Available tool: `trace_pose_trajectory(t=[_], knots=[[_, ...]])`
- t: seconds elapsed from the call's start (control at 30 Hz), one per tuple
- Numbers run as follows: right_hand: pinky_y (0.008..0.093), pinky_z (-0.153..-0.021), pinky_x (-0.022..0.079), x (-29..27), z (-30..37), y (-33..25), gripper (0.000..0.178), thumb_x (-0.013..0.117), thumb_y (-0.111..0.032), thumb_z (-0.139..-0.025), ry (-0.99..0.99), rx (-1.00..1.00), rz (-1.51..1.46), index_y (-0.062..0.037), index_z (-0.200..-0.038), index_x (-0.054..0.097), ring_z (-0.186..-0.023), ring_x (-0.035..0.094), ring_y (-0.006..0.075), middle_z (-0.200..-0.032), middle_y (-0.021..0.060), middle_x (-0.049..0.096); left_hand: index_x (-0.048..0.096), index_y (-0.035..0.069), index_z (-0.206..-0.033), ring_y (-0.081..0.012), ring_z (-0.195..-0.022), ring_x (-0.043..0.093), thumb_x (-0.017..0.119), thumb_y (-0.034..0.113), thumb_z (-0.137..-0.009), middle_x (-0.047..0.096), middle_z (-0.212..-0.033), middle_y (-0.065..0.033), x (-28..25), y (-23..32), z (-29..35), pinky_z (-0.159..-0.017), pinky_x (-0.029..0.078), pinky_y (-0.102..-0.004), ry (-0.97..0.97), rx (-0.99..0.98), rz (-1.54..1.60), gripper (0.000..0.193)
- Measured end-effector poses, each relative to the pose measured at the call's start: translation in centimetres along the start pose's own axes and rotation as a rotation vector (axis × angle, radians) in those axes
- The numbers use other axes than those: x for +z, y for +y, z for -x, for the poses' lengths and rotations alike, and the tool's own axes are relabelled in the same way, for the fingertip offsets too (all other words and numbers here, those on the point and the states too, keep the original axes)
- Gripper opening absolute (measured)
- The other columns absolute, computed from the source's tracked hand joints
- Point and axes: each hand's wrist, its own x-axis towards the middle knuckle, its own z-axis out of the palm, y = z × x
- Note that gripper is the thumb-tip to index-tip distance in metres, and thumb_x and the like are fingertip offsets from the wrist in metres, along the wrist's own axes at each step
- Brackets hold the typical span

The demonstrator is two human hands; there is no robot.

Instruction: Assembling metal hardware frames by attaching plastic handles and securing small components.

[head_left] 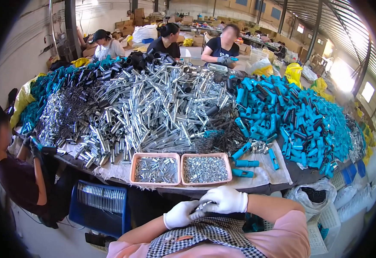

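My left hand [179,215] and my right hand [227,199], both in white gloves, meet in front of my checked apron. Their fingers close together round a small metal part [205,205]; most of it is hidden, so its exact kind does not show. Just beyond them, at the table's near edge, stand two pink trays. The left tray [133,172] contains short silver pins or tubes, the right tray [230,172] small silver pieces. Behind the trays spreads a large heap of silver metal tubes [153,107]. Several teal plastic sleeves [247,163] lie right of the trays.
A mound of teal and black plastic parts [299,120] covers the table's right side. At lower left is a blue crate [78,215] with metal rods. White baskets [325,223] and a bag [310,193] stand at right. A co-worker [20,172] sits left; others sit across the table.
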Motion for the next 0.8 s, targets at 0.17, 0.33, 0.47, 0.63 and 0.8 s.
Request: trace_pose_trajectory(t=[0.17,0.33,0.47,0.63,0.8], knots=[[0.0460,-0.062,0.052,-0.1,-0.1,-0.5,0.045,0.056,-0.053,-0.091,-0.208,0.188,0.332,-0.0103,-0.082,0.067,-0.071,0.067,0.0349,-0.076,0.0136,0.068,0.059,0.001,-0.114,-0.0436,-0.087,0.065,0.060,0.046,-0.094,0.067,-0.091,-0.0242,1.5,-0.3,-0.2,-0.074,0.052,-0.0466,0.008,0.036,-0.073,0.048],[0.0463,-0.070,0.054,0.1,0.8,-1.0,0.051,0.050,-0.057,-0.095,-0.068,0.164,0.184,-0.0101,-0.095,0.068,-0.079,0.068,0.0377,-0.085,0.0165,0.070,0.062,0.002,-0.108,-0.0424,-0.084,0.065,0.061,0.043,-0.094,0.067,-0.089,-0.0233,1.6,-0.5,0.8,-0.073,0.051,-0.0460,0.059,-0.008,-0.113,0.044],[0.0422,-0.073,0.054,0.6,0.6,-0.5,0.032,0.062,-0.039,-0.094,-0.042,0.162,0.024,-0.0086,-0.102,0.068,-0.083,0.068,0.0353,-0.091,0.0160,0.071,0.061,0.000,-0.111,-0.0420,-0.084,0.065,0.062,0.042,-0.094,0.066,-0.088,-0.0237,1.0,-0.8,0.5,-0.073,0.051,-0.0440,0.046,0.025,-0.066,0.045],[0.0396,-0.074,0.053,-0.1,0.0,-1.5,0.014,0.069,-0.014,-0.078,0.051,-0.308,0.093,-0.0111,-0.092,0.069,-0.084,0.064,0.0300,-0.092,0.0090,0.066,0.064,-0.001,-0.110,-0.0196,-0.076,0.062,0.064,0.044,-0.094,0.066,-0.085,-0.0164,-1.1,0.1,0.8,-0.073,0.051,-0.0354,-0.070,-0.032,0.156,0.047],[0.0390,-0.078,0.053,0.5,-0.4,-1.2,0.019,0.070,-0.007,-0.070,0.093,-0.344,0.045,-0.0131,-0.088,0.069,-0.089,0.063,0.0289,-0.098,0.0076,0.065,0.062,-0.002,-0.116,-0.0209,-0.087,0.064,0.061,0.042,-0.097,0.068,-0.094,-0.0140,-0.5,-1.2,1.1,-0.081,0.051,-0.0356,-0.049,-0.010,0.150,0.048]])
